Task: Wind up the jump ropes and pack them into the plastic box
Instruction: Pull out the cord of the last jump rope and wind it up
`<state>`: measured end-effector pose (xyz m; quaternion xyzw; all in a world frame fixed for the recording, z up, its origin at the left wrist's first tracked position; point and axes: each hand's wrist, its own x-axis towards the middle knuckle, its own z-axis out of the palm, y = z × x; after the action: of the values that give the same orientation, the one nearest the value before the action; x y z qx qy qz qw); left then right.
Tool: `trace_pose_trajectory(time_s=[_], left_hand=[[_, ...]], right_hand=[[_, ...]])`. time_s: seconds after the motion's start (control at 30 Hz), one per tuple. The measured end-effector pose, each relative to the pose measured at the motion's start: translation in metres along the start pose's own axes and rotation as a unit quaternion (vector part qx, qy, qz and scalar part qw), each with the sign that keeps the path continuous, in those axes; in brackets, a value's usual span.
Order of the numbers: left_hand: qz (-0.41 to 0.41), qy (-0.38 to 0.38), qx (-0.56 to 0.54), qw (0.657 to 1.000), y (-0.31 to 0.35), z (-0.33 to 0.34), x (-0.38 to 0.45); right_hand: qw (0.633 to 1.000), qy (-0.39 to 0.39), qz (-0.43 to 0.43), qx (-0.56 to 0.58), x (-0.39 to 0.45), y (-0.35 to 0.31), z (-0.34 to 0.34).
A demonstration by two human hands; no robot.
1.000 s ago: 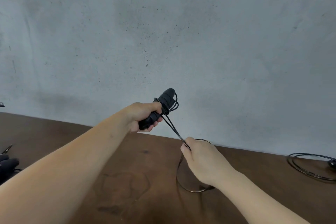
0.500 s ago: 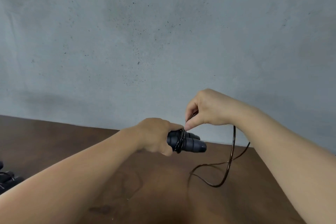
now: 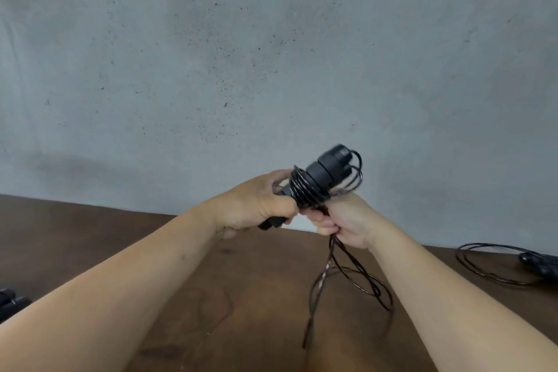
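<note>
A single head-worn wide-angle camera looks forward and slightly down from close above the forearms, facing a grey wall (image 3: pixel 271 54) across the brown counter (image 3: pixel 75 238), both hands meeting near frame centre.

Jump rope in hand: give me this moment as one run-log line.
left hand: grips handles | right hand: holds rope under them | rope: partly wound, rest hangs loose | box: out of view

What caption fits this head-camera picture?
Left hand grips black handles while right hand winds the rope around them above a wooden table.
</note>
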<state>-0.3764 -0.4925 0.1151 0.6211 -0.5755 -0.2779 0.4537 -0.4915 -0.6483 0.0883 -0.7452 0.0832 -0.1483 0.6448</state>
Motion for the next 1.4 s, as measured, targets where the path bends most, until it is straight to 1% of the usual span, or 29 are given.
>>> trace_pose_trajectory(time_s=[0.13,0.2,0.27,0.33,0.37,0.47,0.5,0.57,0.63,0.73,0.83,0.87,0.93,0.97,1.0,1.03,1.07,1.1,1.13,1.2,1.3,1.37,1.4], left_hand=[[-0.015,0.065,-0.051,0.996,-0.001,-0.003,0.003],[-0.018,0.099,-0.089,0.991,-0.002,-0.006,0.007],[-0.027,0.12,-0.088,0.988,0.0,-0.01,0.009],[-0.037,0.136,-0.066,0.988,0.003,-0.014,0.01],[-0.039,0.144,-0.059,0.987,0.005,-0.015,0.011],[-0.037,0.173,-0.042,0.983,0.012,-0.021,0.012],[-0.035,0.183,-0.038,0.982,0.015,-0.024,0.013],[-0.029,0.2,-0.036,0.979,0.02,-0.03,0.013],[-0.021,0.213,-0.038,0.976,0.026,-0.036,0.015],[-0.016,0.221,-0.02,0.975,0.034,-0.04,0.019],[-0.018,0.225,-0.008,0.974,0.039,-0.041,0.023],[-0.02,0.228,-0.009,0.973,0.04,-0.042,0.024],[-0.022,0.235,-0.011,0.972,0.043,-0.042,0.025],[-0.021,0.237,-0.011,0.971,0.045,-0.043,0.025],[-0.02,0.24,-0.011,0.971,0.047,-0.045,0.026],[-0.018,0.244,-0.015,0.97,0.048,-0.047,0.025],[-0.017,0.249,-0.025,0.968,0.05,-0.051,0.025],[-0.018,0.253,-0.037,0.967,0.051,-0.055,0.023],[-0.02,0.255,-0.047,0.966,0.051,-0.06,0.022],[-0.027,0.254,-0.055,0.965,0.05,-0.067,0.019],[-0.037,0.27,-0.074,0.959,0.048,-0.076,0.017],[-0.042,0.29,-0.109,0.95,0.047,-0.083,0.014],[-0.043,0.296,-0.125,0.946,0.047,-0.087,0.012]], right_hand=[[0.999,0.027,0.006,0.031,0.0,0.008,0.017],[1.0,0.025,0.001,0.002,0.0,0.015,0.018],[0.994,0.027,-0.013,-0.109,-0.003,0.02,0.02],[0.97,0.049,-0.002,-0.238,-0.004,0.023,0.02],[0.961,0.064,-0.003,-0.268,-0.005,0.022,0.021],[0.95,0.121,-0.022,-0.288,-0.006,0.015,0.022],[0.942,0.15,-0.027,-0.299,-0.005,0.013,0.02],[0.929,0.192,-0.013,-0.316,-0.005,0.009,0.015],[0.929,0.202,0.015,-0.308,-0.006,0.007,0.01],[0.927,0.22,0.034,-0.302,-0.008,0.002,0.008],[0.938,0.244,0.054,-0.239,-0.006,-0.007,0.008],[0.933,0.262,0.059,-0.24,-0.005,-0.009,0.006],[0.9,0.298,0.058,-0.313,-0.006,-0.009,0.002],[0.892,0.299,0.06,-0.333,-0.006,-0.01,0.0],[0.9,0.288,0.056,-0.323,-0.006,-0.008,-0.004],[0.923,0.265,0.049,-0.275,-0.009,-0.008,-0.008],[0.951,0.232,0.049,-0.198,-0.012,-0.008,-0.012],[0.971,0.2,0.058,-0.118,-0.014,-0.008,-0.016],[0.981,0.176,0.073,-0.045,-0.015,-0.007,-0.022],[0.978,0.182,0.097,0.045,-0.015,-0.001,-0.033],[0.959,0.233,0.122,0.105,-0.018,0.014,-0.052],[0.931,0.292,0.124,0.18,-0.025,0.023,-0.067],[0.91,0.329,0.122,0.222,-0.029,0.026,-0.076]])
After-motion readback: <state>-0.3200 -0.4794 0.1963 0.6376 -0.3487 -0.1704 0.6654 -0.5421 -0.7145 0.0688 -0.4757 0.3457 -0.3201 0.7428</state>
